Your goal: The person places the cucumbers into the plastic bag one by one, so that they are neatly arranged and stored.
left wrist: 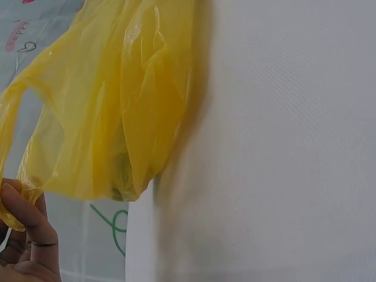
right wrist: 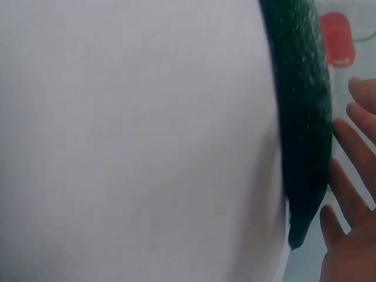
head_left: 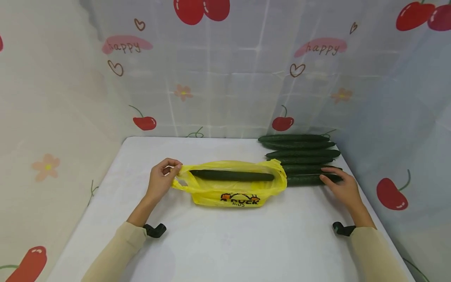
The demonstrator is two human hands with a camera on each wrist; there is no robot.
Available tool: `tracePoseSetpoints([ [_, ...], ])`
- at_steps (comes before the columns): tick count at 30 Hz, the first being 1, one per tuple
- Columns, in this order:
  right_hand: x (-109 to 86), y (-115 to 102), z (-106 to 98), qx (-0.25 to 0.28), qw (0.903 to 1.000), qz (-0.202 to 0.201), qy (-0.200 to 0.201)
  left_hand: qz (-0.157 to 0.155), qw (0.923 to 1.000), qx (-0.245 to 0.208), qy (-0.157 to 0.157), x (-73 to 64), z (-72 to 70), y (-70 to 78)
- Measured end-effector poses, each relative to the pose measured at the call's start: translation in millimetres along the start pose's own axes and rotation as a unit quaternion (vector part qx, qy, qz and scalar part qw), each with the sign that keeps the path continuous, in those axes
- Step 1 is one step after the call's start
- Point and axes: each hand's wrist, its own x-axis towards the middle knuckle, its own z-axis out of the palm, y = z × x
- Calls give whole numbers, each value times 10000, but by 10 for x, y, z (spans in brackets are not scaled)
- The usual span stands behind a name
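A yellow plastic bag point(head_left: 211, 196) with dark lettering lies mouth-up on the table, and a long green cucumber point(head_left: 232, 175) shows inside it. My left hand point(head_left: 164, 176) pinches the bag's left handle; in the left wrist view the fingers point(left wrist: 35, 226) curl round the handle loop. At the right end of the nearest loose cucumber point(head_left: 303, 180) is my right hand point(head_left: 343, 188). Its fingers are spread and lightly bent, with fingertips right at the side of that cucumber point(right wrist: 302, 106) in the right wrist view. The bag's right edge overlaps this cucumber's left end.
Several more cucumbers point(head_left: 299, 145) lie side by side in a row toward the table's back right corner. The white table point(head_left: 246, 239) ends at a patterned curtain point(head_left: 225, 78) behind, with more curtain on both sides.
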Motion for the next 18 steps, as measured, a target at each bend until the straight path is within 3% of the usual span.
tracePoseSetpoints([
  [8, 79, 221, -23, 6, 9982, 425, -421, 45, 10000, -63, 35, 6, 4, -5],
  [15, 159, 228, -53, 63, 9927, -271, -1174, 28, 10000, -24, 68, -2, 8, -3],
  [18, 167, 214, -57, -100, 9909, -504, -1245, 39, 10000, -53, 44, -10, 16, -12],
])
